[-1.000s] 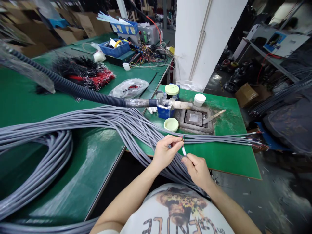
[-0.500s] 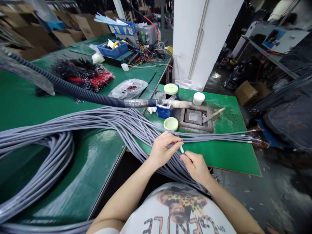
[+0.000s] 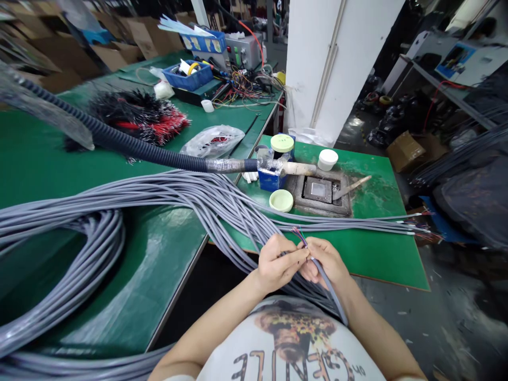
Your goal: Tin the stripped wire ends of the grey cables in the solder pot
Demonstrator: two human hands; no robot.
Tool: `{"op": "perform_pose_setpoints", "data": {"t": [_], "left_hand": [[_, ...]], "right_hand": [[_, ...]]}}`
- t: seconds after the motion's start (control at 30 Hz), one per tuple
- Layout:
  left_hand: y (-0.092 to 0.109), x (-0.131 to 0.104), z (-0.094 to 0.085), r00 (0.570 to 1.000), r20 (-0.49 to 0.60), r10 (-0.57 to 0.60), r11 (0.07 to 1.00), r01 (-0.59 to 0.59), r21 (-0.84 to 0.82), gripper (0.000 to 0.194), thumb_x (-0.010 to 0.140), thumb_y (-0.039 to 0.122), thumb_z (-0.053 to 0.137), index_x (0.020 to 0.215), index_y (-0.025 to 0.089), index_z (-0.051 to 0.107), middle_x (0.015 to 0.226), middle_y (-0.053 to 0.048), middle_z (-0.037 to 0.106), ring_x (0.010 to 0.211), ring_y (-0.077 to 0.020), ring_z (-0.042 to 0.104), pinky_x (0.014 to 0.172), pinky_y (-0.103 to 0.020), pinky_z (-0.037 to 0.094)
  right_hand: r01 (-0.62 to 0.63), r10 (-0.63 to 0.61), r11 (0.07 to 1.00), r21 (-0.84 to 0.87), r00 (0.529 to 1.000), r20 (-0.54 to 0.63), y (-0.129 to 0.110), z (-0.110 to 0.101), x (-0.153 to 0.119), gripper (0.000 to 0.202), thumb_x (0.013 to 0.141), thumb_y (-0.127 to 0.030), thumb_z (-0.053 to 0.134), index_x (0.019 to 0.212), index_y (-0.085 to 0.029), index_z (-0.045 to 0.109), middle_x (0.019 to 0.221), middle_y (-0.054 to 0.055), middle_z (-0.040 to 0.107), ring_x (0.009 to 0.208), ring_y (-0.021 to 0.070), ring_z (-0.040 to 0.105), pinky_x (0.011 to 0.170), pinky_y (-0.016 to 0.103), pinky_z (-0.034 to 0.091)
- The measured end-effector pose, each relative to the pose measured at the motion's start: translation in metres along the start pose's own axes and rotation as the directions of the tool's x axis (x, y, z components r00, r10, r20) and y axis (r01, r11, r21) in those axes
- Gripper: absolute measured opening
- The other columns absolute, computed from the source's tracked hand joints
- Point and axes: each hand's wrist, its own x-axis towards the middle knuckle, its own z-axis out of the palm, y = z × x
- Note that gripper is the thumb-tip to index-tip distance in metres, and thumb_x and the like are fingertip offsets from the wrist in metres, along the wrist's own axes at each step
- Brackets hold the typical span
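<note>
Near the middle of the head view, my left hand [image 3: 280, 263] and my right hand [image 3: 324, 261] meet at the end of one grey cable [image 3: 330, 286]. Thin coloured wires [image 3: 300, 235] fan out upward from that end. My right hand is wrapped round the cable near its end, and the cable runs down along my right wrist. The fingers of my left hand pinch at the base of the wires. A thick bundle of grey cables [image 3: 198, 193] passes beneath and behind my hands. Several cable ends with bare wires [image 3: 424, 228] lie to the right.
A ribbed hose [image 3: 159, 155] with a wooden-looking tip crosses above the bundle. Beyond my hands are a square metal pot [image 3: 318, 190], a flat stick [image 3: 353, 186], a pale green dish [image 3: 281, 201], a white tub [image 3: 327, 159] and a blue box [image 3: 272, 179] on the green table [image 3: 381, 254].
My hands have come together and sit slightly lower. The cable end is turned, its wires now pointing up, and the white piece seen between my hands earlier is no longer visible.
</note>
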Motion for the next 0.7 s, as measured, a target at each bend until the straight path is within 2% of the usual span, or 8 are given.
{"op": "perform_pose_setpoints", "data": {"t": [0.07, 0.13, 0.23, 0.3, 0.4, 0.5, 0.57, 0.7], "left_hand": [[0.003, -0.002, 0.004, 0.988, -0.051, -0.144, 0.986, 0.139, -0.097, 0.023, 0.077, 0.012, 0.067, 0.097, 0.024, 0.071, 0.071, -0.001, 0.057, 0.065, -0.0114, 0.055, 0.059, -0.024, 0.046], [0.005, -0.004, 0.012, 0.924, -0.069, -0.375, 0.896, 0.343, -0.281, 0.014, 0.078, 0.017, 0.069, 0.09, 0.023, 0.072, 0.07, -0.001, 0.054, 0.063, -0.0111, 0.054, 0.056, -0.023, 0.046], [0.007, -0.006, 0.026, 0.707, 0.062, -0.705, 0.532, 0.584, -0.614, 0.009, 0.08, 0.027, 0.068, 0.083, 0.018, 0.07, 0.072, -0.001, 0.054, 0.056, -0.0097, 0.053, 0.052, -0.024, 0.047], [0.007, -0.008, 0.034, 0.561, 0.178, -0.808, 0.264, 0.616, -0.742, 0.016, 0.079, 0.031, 0.069, 0.082, 0.016, 0.067, 0.071, 0.0, 0.055, 0.053, -0.0085, 0.051, 0.053, -0.024, 0.046], [0.004, -0.008, 0.042, 0.444, 0.286, -0.849, 0.039, 0.592, -0.805, 0.02, 0.076, 0.032, 0.072, 0.081, 0.015, 0.063, 0.063, 0.002, 0.055, 0.054, -0.0081, 0.05, 0.058, -0.023, 0.045], [0.001, -0.002, 0.04, 0.405, 0.328, -0.853, -0.029, 0.591, -0.806, 0.022, 0.073, 0.032, 0.073, 0.079, 0.015, 0.061, 0.064, 0.002, 0.056, 0.055, -0.0075, 0.049, 0.058, -0.022, 0.043], [0.002, 0.008, 0.03, 0.41, 0.273, -0.87, 0.024, 0.589, -0.808, 0.026, 0.071, 0.034, 0.075, 0.08, 0.015, 0.061, 0.072, -0.001, 0.06, 0.058, -0.0078, 0.05, 0.057, -0.021, 0.042], [0.024, 0.025, -0.015, 0.583, 0.158, -0.797, 0.29, 0.598, -0.747, 0.038, 0.07, 0.053, 0.071, 0.074, 0.019, 0.055, 0.08, -0.006, 0.062, 0.06, -0.0127, 0.053, 0.055, -0.027, 0.045]], "right_hand": [[0.07, -0.071, 0.996, -0.05, 0.997, -0.029, 0.001, 0.0, 0.0, 0.031, 0.083, -0.046, 0.059, 0.073, -0.017, 0.057, 0.04, -0.006, 0.048, 0.031, 0.0071, 0.04, 0.039, 0.021, 0.034], [0.164, -0.18, 0.974, -0.154, 0.979, -0.095, 0.001, -0.001, 0.0, 0.03, 0.084, -0.042, 0.058, 0.068, -0.017, 0.058, 0.045, -0.003, 0.054, 0.038, 0.0085, 0.046, 0.043, 0.022, 0.036], [0.253, -0.347, 0.889, -0.381, 0.916, -0.202, -0.002, 0.0, 0.001, 0.031, 0.084, -0.038, 0.059, 0.062, -0.016, 0.059, 0.055, 0.0, 0.059, 0.05, 0.0103, 0.051, 0.052, 0.024, 0.04], [0.261, -0.435, 0.811, -0.523, 0.867, -0.242, -0.005, 0.001, 0.002, 0.032, 0.084, -0.036, 0.058, 0.058, -0.017, 0.06, 0.058, 0.0, 0.06, 0.054, 0.011, 0.052, 0.056, 0.025, 0.042], [0.24, -0.517, 0.72, -0.651, 0.811, -0.274, -0.007, -0.001, 0.002, 0.028, 0.083, -0.035, 0.059, 0.062, -0.018, 0.063, 0.059, 0.0, 0.06, 0.056, 0.0116, 0.053, 0.059, 0.025, 0.042], [0.221, -0.551, 0.685, -0.694, 0.781, -0.295, -0.008, -0.005, 0.003, 0.024, 0.081, -0.036, 0.061, 0.066, -0.018, 0.066, 0.058, -0.001, 0.059, 0.055, 0.0116, 0.053, 0.056, 0.025, 0.041], [0.206, -0.561, 0.682, -0.702, 0.764, -0.32, -0.012, -0.01, 0.007, 0.026, 0.08, -0.037, 0.062, 0.064, -0.018, 0.065, 0.055, -0.001, 0.058, 0.053, 0.0109, 0.051, 0.054, 0.024, 0.039], [0.173, -0.553, 0.642, -0.747, 0.779, -0.295, -0.032, -0.022, 0.028, 0.031, 0.079, -0.038, 0.063, 0.057, -0.016, 0.063, 0.051, -0.002, 0.055, 0.05, 0.0098, 0.047, 0.052, 0.023, 0.037]]}}
